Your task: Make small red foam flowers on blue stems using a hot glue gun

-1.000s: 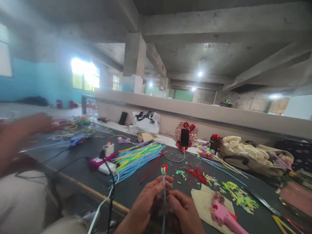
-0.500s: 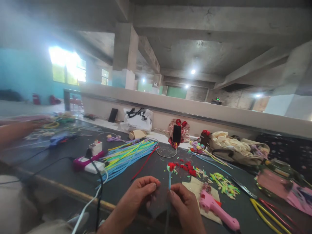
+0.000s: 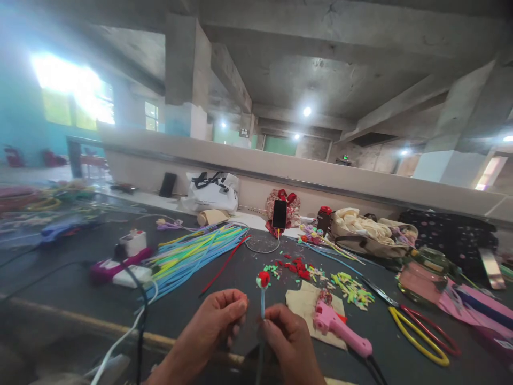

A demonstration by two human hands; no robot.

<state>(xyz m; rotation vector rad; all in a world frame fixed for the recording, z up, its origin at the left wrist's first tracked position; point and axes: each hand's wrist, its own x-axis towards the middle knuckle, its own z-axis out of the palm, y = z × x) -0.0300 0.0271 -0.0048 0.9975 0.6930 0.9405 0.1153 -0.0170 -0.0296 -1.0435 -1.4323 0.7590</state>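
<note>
My right hand [image 3: 289, 342] pinches a thin light-blue stem [image 3: 262, 306] held upright, topped by a small red flower bud [image 3: 263, 278]. My left hand [image 3: 218, 322] hovers just left of the stem with its fingers curled together, and I cannot make out anything in them. Both hands are above the near edge of the dark table [image 3: 224, 289]. A pink glue gun [image 3: 335, 329] lies on a piece of brown paper [image 3: 304, 305] just right of my right hand.
A pile of coloured stems [image 3: 192, 254] lies left of centre beside a pink-and-white power strip [image 3: 116, 267] with cables. Red and green scraps [image 3: 320, 275], yellow-handled scissors [image 3: 417, 326], a glass jar [image 3: 425, 270], a propped phone [image 3: 279, 214] and bags sit further back.
The view swung to the right, so a neighbour's arm at the left left the picture. My left hand let go of the stem and moved slightly left; my right hand kept holding it.
</note>
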